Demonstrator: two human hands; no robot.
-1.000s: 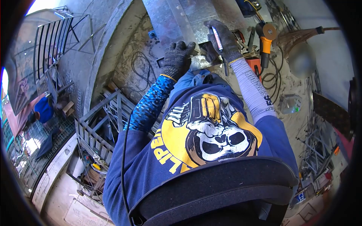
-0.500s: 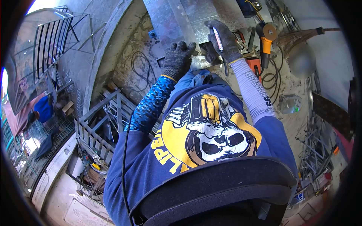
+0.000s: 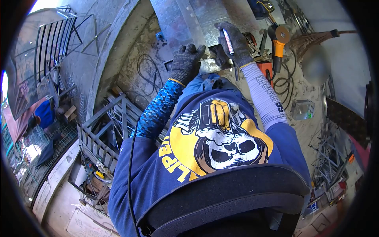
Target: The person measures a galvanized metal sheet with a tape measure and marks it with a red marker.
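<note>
Right hand (image 3: 236, 42): gloved in dark grey knit, fingers curled shut around a marker pen (image 3: 227, 40) with a white and red barrel, held slantwise across the palm side, tip toward the sheet. A second slim dark stick (image 3: 235, 71) hangs below the wrist; what it is cannot be told.

Left hand (image 3: 185, 62): same glove type, yellow cuff; fingers spread and flat, holding nothing, pressed down on the near edge of a galvanised metal sheet (image 3: 185, 17).

Between the two sets of fingers: a small dark metal plate (image 3: 216, 50), just beside the right fingertips and touching the sheet's edge. Whether the right thumb grips it cannot be told.

Beyond the fingertips: the galvanised sheet runs away from both hands, with a raised fold along its length.

Right of the right hand, near: an orange box-like item (image 3: 263, 68), contents not visible. Further right: an angle grinder (image 3: 279, 41) with orange handle and disc, lying on the concrete floor (image 3: 132, 67), its black cable (image 3: 282, 82) coiled beside it. Further right again: a straw broom (image 3: 312, 39).

Left of the left hand: loops of black wire (image 3: 148, 67) on the floor. Well apart, lower left: a welded steel frame (image 3: 103, 130) of grey bars. Far left: another person in a blue top (image 3: 45, 114), crouched.

Low right, well apart: a clear plastic container (image 3: 303, 110); contents too small to tell.
</note>
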